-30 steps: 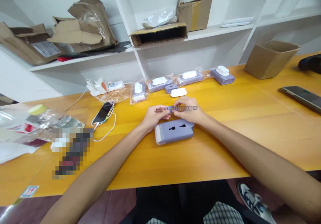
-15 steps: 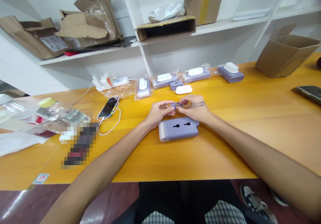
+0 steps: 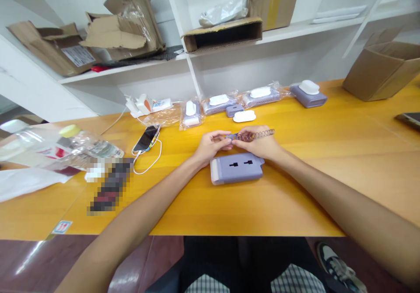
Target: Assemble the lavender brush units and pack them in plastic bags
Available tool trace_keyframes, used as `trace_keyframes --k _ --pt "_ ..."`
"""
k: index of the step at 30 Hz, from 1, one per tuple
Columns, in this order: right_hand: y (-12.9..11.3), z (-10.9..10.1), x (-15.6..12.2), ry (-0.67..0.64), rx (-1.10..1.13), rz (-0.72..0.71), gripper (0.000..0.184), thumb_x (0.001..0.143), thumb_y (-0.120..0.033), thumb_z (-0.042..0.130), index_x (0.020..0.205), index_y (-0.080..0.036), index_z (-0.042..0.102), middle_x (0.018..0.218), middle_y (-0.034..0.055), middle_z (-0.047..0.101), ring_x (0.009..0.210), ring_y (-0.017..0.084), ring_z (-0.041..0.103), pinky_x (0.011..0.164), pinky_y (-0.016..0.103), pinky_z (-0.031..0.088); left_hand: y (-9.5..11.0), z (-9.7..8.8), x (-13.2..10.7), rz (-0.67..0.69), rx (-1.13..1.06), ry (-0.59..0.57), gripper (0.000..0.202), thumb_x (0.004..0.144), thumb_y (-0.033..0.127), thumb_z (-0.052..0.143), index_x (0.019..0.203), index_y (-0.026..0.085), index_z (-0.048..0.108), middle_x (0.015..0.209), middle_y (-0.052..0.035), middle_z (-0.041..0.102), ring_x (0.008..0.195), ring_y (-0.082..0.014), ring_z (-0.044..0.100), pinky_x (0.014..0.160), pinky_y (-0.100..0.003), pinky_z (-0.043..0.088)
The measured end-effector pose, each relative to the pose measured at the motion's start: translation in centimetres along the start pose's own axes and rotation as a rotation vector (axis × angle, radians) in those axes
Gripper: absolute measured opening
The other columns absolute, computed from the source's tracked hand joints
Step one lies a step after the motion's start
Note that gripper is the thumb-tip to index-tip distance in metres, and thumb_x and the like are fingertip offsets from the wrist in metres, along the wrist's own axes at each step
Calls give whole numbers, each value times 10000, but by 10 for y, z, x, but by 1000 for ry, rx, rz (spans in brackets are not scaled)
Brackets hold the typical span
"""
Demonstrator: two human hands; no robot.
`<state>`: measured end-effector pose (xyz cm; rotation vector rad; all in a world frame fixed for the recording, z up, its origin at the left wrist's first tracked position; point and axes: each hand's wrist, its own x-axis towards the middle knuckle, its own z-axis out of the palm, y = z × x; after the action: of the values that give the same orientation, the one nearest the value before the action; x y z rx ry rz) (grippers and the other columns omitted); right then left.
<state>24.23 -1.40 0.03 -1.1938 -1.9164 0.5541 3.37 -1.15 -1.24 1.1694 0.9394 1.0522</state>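
Both my hands hold a short coiled cable (image 3: 259, 134) just above the yellow table (image 3: 295, 188). My left hand (image 3: 211, 145) pinches its purple end. My right hand (image 3: 256, 143) is closed round the coil, whose free end sticks out to the right. Right below the hands lies a purple box-shaped device (image 3: 236, 168) with two small dark slots on top. Neither hand touches it that I can see.
Behind my hands lie several bagged purple devices (image 3: 259, 97), a loose one (image 3: 308, 95) and a white cap (image 3: 243, 116). A phone on a white cable (image 3: 146, 137) and plastic bags (image 3: 49, 151) lie left. Cardboard boxes (image 3: 383, 70) stand right and on the shelves.
My hands keep the same hold on the coiled cable. The view has shifted, so everything sits a little further right and higher in the frame.
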Motion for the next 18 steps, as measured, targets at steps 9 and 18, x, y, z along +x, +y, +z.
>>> trace_keyframes --k 9,18 --pt "6 0 2 -11 -103 -91 120 760 -264 787 873 -229 771 891 41 794 790 211 714 759 339 542 4 5 -1 -2 -6 33 436 632 209 956 975 107 707 896 -56 771 646 -141 749 668 -266 626" --pt "2 0 0 -32 -192 -7 150 807 -375 755 842 -234 795 920 53 802 825 231 715 717 334 517 3 3 -3 55 43 -26 445 625 241 955 965 107 699 862 -49 767 657 -145 744 701 -290 619"
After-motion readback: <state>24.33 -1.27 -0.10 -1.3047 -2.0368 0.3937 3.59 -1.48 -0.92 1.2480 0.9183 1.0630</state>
